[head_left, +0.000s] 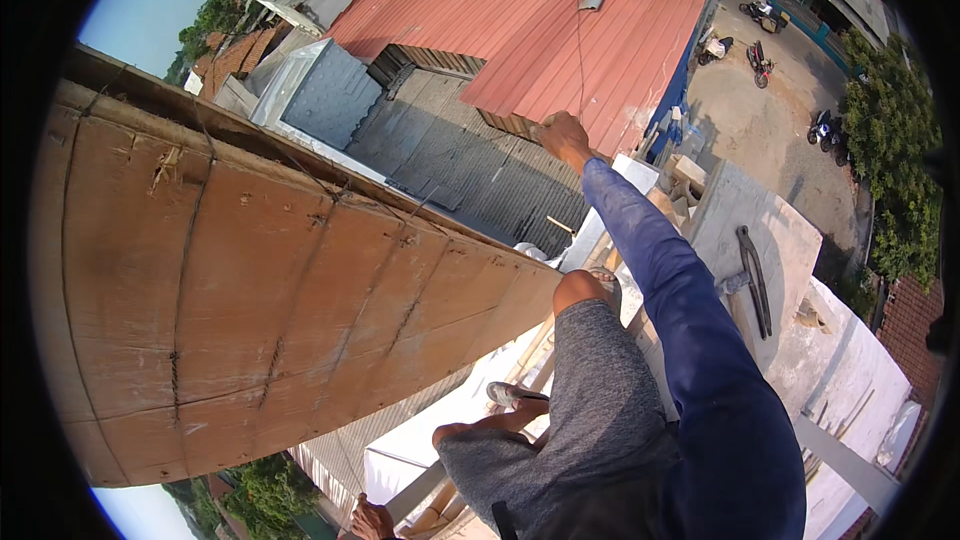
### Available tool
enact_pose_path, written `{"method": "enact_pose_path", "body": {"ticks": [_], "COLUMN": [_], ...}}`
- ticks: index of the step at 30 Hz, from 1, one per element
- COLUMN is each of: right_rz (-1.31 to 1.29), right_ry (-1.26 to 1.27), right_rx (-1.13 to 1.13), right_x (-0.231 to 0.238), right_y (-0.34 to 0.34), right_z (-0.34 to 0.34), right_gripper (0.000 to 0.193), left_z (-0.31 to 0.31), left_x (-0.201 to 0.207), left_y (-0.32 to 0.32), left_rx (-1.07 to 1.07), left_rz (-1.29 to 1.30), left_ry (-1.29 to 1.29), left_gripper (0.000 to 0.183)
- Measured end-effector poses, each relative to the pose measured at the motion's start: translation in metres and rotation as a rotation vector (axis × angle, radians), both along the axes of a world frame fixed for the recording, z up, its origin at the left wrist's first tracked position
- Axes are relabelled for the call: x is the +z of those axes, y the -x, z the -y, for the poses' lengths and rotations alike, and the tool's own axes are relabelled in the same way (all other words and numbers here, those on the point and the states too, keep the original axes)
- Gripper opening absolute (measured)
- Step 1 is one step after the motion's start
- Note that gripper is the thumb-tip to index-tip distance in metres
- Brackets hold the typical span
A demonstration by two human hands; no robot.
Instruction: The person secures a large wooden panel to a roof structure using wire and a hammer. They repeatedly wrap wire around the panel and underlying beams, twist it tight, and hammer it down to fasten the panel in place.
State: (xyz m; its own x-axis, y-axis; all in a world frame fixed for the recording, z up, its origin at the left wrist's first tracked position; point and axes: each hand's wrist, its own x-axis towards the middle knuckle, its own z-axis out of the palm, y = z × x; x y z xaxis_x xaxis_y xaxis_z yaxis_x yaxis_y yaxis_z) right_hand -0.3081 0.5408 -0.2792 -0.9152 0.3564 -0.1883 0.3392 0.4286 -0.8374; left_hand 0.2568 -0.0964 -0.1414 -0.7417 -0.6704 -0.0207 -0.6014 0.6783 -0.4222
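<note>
My right hand, at the end of my outstretched blue-sleeved arm, is closed on a thin wire. The wire runs up from the fist across the red roof. Low in the view, my left hand has curled fingers beside a grey beam; what it grips, if anything, I cannot make out. A large brown plywood panel fills the left side, with several dark wires strung across its face. Dark metal pincers lie on a pale board to the right of my arm.
I am high above the ground, my sandalled feet among timbers. Beyond lie a red metal roof and a grey corrugated roof. Far below at right, motorcycles stand in a yard near a leafy tree.
</note>
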Motion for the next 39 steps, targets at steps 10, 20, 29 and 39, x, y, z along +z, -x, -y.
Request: {"method": "enact_pose_path", "body": {"ticks": [10, 20, 29, 39], "right_rz": [-0.109, -0.132, -0.269, -0.176], "right_ry": [-0.089, -0.087, -0.187, -0.136], "right_rx": [0.019, 0.168, 0.185, 0.397], "right_x": [-0.018, 0.015, -0.002, 0.018], "right_y": [0.044, 0.046, 0.042, 0.019], "right_z": [0.017, 0.077, 0.104, 0.106], "right_gripper": [0.043, 0.04, 0.042, 0.035], "left_z": [0.029, 0.027, 0.023, -0.024], "left_x": [0.034, 0.032, 0.035, 0.046], "left_y": [0.015, -0.003, 0.002, -0.026], "left_rx": [0.124, 0.105, 0.113, 0.157], "left_rz": [0.253, 0.267, 0.261, 0.257], "left_ry": [0.214, 0.199, 0.157, -0.022], "left_gripper": [0.026, 0.023, 0.022, 0.021]}}
